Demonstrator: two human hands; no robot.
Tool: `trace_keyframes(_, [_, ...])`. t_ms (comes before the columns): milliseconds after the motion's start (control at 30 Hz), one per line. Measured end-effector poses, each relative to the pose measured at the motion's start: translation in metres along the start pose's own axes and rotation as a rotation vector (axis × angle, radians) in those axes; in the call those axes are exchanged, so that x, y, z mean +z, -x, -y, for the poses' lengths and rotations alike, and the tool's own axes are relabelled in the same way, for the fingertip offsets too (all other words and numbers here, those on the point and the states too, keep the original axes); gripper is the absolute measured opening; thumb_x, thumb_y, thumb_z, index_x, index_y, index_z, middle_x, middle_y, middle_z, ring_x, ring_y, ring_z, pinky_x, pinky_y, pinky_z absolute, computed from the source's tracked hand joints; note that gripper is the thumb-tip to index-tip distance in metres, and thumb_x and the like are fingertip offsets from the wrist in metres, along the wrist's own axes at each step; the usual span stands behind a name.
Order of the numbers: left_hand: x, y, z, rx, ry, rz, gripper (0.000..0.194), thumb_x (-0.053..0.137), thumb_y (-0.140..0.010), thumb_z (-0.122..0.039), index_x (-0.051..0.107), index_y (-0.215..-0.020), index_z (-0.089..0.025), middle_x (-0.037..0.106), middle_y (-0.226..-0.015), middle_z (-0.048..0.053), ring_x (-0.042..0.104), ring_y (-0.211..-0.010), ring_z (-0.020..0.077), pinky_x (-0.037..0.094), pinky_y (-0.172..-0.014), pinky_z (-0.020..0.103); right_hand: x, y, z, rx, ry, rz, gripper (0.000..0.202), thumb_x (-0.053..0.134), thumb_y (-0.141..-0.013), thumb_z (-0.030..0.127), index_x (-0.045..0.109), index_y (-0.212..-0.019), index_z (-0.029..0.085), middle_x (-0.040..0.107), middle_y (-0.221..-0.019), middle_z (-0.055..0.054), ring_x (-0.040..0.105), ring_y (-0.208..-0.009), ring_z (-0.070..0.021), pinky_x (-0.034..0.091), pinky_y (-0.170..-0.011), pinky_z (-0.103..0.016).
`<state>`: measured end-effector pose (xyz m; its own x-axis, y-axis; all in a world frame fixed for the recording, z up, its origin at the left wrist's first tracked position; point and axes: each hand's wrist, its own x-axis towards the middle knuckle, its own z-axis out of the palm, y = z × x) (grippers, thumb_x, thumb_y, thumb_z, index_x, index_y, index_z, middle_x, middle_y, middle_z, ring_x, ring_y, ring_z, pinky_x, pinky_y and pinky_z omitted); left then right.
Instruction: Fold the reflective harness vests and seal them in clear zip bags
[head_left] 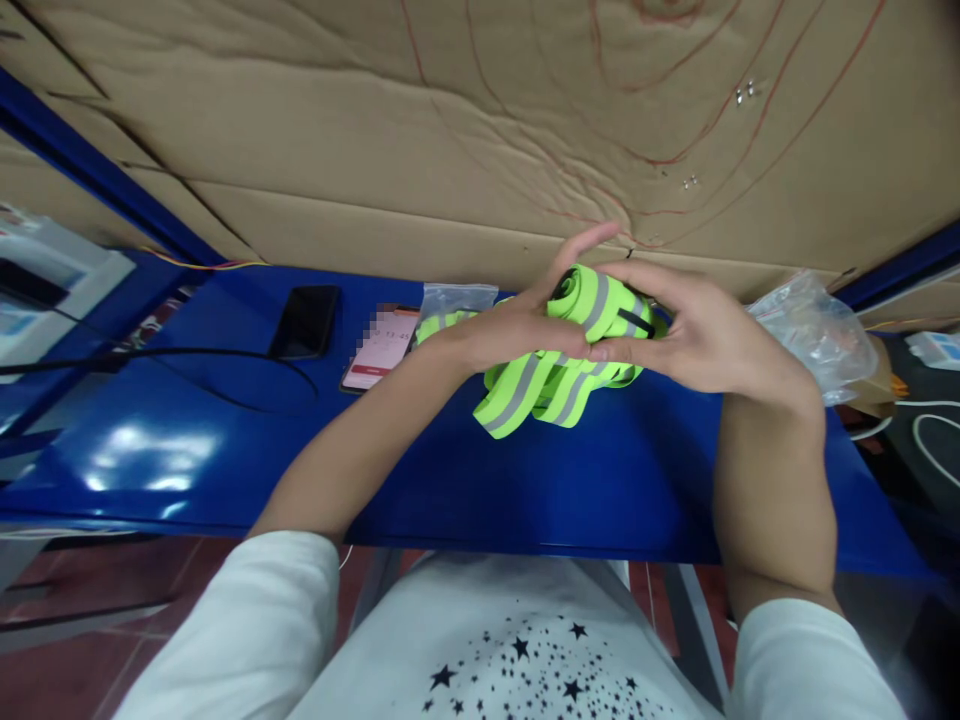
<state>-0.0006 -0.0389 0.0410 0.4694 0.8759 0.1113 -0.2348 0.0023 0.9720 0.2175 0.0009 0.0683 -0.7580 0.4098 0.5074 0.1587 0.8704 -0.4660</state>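
A neon-yellow reflective strap (596, 300) with a grey stripe is partly rolled up between my hands, above the blue table. My right hand (686, 325) wraps round the roll from the right, fingers behind it and thumb in front. My left hand (536, 325) presses against the roll's left side, its thumb below and at least one finger stretched up and away. Loose loops of the strap (517, 395) hang under the hands. A black piece shows on the roll's front. Part of the left fingers is hidden behind the roll.
A black phone (304, 320) and a lit phone (382, 345) lie on the blue table (225, 430) to the left. Behind the left hand is a clear plastic bag (459, 297). Another plastic bag (817, 330) sits at the right. A cardboard wall (337, 130) closes off the back.
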Motion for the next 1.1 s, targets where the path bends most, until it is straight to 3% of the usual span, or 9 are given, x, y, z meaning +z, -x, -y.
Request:
trace_keyframes(100, [-0.004,-0.001,-0.003,-0.119,-0.114,0.270,0.064,0.093,-0.064,-0.027,0.073,-0.125,-0.023,0.079,-0.106,0.007,0.075,-0.107,0.0331,0.059,-0.096,0.044,-0.008,0.004,0.006,-0.021,0.023,-0.023,0.062,0.089,-0.078,0.037,0.068,-0.136,0.034,0.076,-0.122,0.002,0.075,-0.106,-0.0242,0.064,-0.094,-0.038])
trace_keyframes(200, [-0.006,-0.002,-0.004,-0.175,-0.139,0.357,0.056,0.098,-0.057,-0.031,0.078,-0.108,-0.020,0.080,-0.104,0.011,0.078,-0.096,0.0359,0.064,-0.083,0.046,-0.015,0.007,0.015,0.000,0.099,-0.064,0.060,0.088,-0.080,0.033,0.068,-0.136,0.037,0.076,-0.122,0.003,0.075,-0.106,-0.0256,0.064,-0.096,-0.042])
trace_keyframes(367, [0.001,-0.007,0.014,-0.131,-0.048,0.189,0.040,0.092,-0.066,-0.022,0.078,-0.103,-0.019,0.081,-0.108,0.011,0.079,-0.100,0.0309,0.064,-0.084,0.041,-0.017,0.007,0.024,0.075,0.318,-0.210,0.051,0.079,-0.090,0.034,0.066,-0.138,0.042,0.074,-0.123,0.000,0.071,-0.110,-0.0300,0.061,-0.097,-0.049])
trace_keyframes(533, [0.003,-0.016,0.027,-0.093,0.142,0.012,0.039,0.090,-0.066,-0.015,0.077,-0.102,-0.018,0.082,-0.102,0.007,0.078,-0.100,0.0269,0.061,-0.093,0.040,-0.004,0.002,0.020,0.021,0.447,-0.245,0.043,0.065,-0.098,0.036,0.065,-0.141,0.044,0.071,-0.126,-0.003,0.068,-0.114,-0.0308,0.056,-0.104,-0.053])
trace_keyframes(633, [-0.001,-0.016,0.021,-0.049,0.201,0.013,0.040,0.093,-0.066,-0.023,0.076,-0.102,-0.016,0.080,-0.103,0.008,0.077,-0.101,0.0285,0.060,-0.095,0.041,0.007,0.001,0.014,-0.041,0.586,-0.319,0.045,0.058,-0.102,0.035,0.061,-0.145,0.047,0.071,-0.126,-0.002,0.066,-0.113,-0.0302,0.054,-0.104,-0.053])
trace_keyframes(800, [-0.002,-0.006,0.003,0.150,0.361,0.084,0.053,0.089,-0.073,-0.047,0.072,-0.117,-0.023,0.073,-0.131,0.003,0.062,-0.137,0.0329,0.056,-0.108,0.039,0.026,-0.001,0.006,-0.159,0.668,-0.511,0.055,0.060,-0.103,0.030,0.052,-0.150,0.057,0.071,-0.128,0.003,0.067,-0.113,-0.0270,0.050,-0.109,-0.048])
trace_keyframes(900, [-0.001,-0.001,-0.005,0.193,0.448,0.048,0.053,0.080,-0.085,-0.047,0.065,-0.130,-0.024,0.069,-0.138,0.001,0.058,-0.142,0.0289,0.053,-0.113,0.039,0.027,-0.004,0.010,-0.160,0.623,-0.404,0.059,0.058,-0.104,0.027,0.047,-0.154,0.057,0.068,-0.134,0.004,0.063,-0.125,-0.0250,0.046,-0.116,-0.046])
trace_keyframes(1033, [-0.003,-0.002,-0.014,0.178,0.457,-0.163,0.038,0.066,-0.087,-0.023,0.063,-0.125,-0.020,0.076,-0.115,0.001,0.069,-0.127,0.0248,0.055,-0.106,0.034,0.018,-0.007,0.020,-0.155,0.418,-0.076,0.068,0.053,-0.098,0.022,0.040,-0.163,0.039,0.049,-0.161,-0.002,0.044,-0.152,-0.0273,0.034,-0.129,-0.051])
trace_keyframes(1100, [-0.003,-0.003,-0.016,0.152,0.440,-0.229,0.035,0.062,-0.087,-0.018,0.062,-0.122,-0.021,0.076,-0.110,0.001,0.070,-0.124,0.0238,0.054,-0.105,0.035,0.013,-0.008,0.021,-0.138,0.262,0.024,0.067,0.051,-0.097,0.020,0.044,-0.162,0.034,0.041,-0.168,-0.001,0.036,-0.158,-0.0275,0.029,-0.133,-0.051])
